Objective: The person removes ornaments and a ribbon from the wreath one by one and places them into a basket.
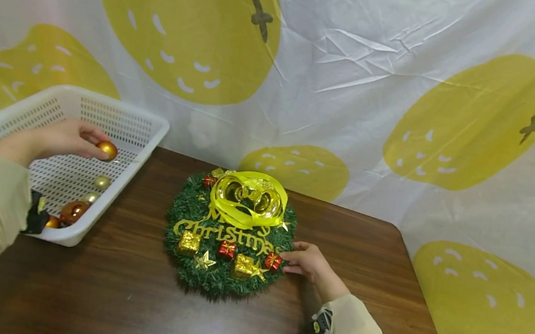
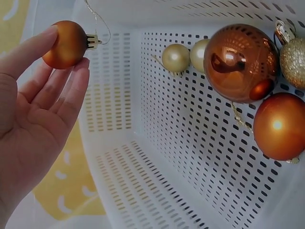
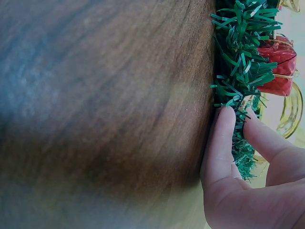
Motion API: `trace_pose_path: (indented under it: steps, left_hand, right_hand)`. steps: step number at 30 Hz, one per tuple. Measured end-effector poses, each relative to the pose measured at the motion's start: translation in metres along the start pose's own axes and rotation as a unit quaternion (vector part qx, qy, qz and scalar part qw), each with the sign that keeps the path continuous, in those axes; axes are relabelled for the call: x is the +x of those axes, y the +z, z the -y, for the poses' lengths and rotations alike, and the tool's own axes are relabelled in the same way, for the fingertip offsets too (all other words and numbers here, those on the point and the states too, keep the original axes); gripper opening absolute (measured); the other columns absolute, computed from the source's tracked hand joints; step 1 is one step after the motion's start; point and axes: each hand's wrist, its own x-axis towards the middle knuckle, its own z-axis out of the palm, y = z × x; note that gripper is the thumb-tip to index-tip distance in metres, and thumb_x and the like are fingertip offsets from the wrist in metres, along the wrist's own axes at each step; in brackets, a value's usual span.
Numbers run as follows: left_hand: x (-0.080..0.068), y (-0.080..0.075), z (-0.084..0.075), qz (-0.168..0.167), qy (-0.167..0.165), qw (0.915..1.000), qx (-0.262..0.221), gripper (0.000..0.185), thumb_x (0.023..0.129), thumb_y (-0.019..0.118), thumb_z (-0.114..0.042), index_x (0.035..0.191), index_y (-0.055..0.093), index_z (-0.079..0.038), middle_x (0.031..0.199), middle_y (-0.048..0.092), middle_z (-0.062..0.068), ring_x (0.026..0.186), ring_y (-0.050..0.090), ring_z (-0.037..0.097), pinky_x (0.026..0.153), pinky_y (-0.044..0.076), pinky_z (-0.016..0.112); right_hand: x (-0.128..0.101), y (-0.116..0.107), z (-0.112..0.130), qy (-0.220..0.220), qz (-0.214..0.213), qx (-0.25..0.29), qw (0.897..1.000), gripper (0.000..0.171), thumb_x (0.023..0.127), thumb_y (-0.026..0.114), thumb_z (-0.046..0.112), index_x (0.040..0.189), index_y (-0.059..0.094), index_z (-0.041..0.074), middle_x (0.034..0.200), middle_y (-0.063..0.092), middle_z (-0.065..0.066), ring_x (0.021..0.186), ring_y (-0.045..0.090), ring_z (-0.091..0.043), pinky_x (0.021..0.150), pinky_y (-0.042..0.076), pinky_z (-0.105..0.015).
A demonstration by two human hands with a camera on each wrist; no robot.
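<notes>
My left hand (image 1: 69,140) pinches a small matte orange Christmas ball (image 1: 107,150) between thumb and fingers, over the white basket (image 1: 155,129). In the left wrist view a gold cap and a thin looped string show on the Christmas ball (image 2: 66,45). The green Christmas wreath (image 1: 217,286) lies on the table, with gold lettering, red and gold gift boxes, stars and a yellow ribbon bow (image 1: 229,217) with gold bells. At its right edge my right hand (image 1: 311,265) grips the greenery between thumb and fingers, beside a red gift box (image 3: 279,67).
Inside the basket lie a shiny copper ball (image 2: 240,62), a matte orange ball (image 2: 281,126), a glittery gold ball (image 2: 294,62) and small pale gold balls (image 2: 176,58). The brown wooden table (image 1: 140,284) meets a fruit-printed white curtain (image 1: 343,88) at the back.
</notes>
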Motion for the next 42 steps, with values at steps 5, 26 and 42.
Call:
trace_pose_path:
  steps: [5, 26, 42]
  left_hand:
    - [-0.003, -0.001, 0.003, 0.001, -0.006, 0.9998, 0.019, 0.058, 0.088, 0.064, -0.026, 0.128, 0.045, 0.013, 0.128, 0.044, 0.038, 0.111, 0.054, 0.04, 0.086, 0.052, 0.04]
    - [0.0, 0.004, 0.004, 0.062, -0.02, 0.9963, 0.056, 0.049, 0.08, 0.07, -0.013, 0.115, 0.052, 0.016, 0.106, 0.062, 0.027, 0.091, 0.061, 0.022, 0.078, 0.054, 0.036]
    - [0.018, 0.012, -0.034, 0.059, 0.035, 0.9957, -0.063, 0.062, 0.097, 0.049, -0.034, 0.142, 0.031, 0.005, 0.143, 0.037, 0.028, 0.127, 0.043, 0.04, 0.103, 0.041, 0.046]
  right_hand:
    - [-0.001, 0.0, 0.001, 0.001, 0.002, -0.002, 1.0, 0.061, 0.086, 0.06, -0.005, 0.137, 0.028, -0.013, 0.073, 0.044, -0.004, 0.058, 0.049, -0.01, 0.055, 0.055, -0.021]
    - [0.0, -0.003, 0.001, 0.001, 0.006, 0.0, 1.0, 0.063, 0.086, 0.06, -0.005, 0.138, 0.025, -0.013, 0.072, 0.043, -0.004, 0.057, 0.049, -0.01, 0.055, 0.055, -0.02]
    - [-0.002, -0.004, 0.0, -0.001, 0.005, -0.002, 1.0, 0.061, 0.086, 0.059, -0.005, 0.137, 0.027, -0.013, 0.07, 0.043, -0.003, 0.056, 0.05, -0.01, 0.055, 0.054, -0.02]
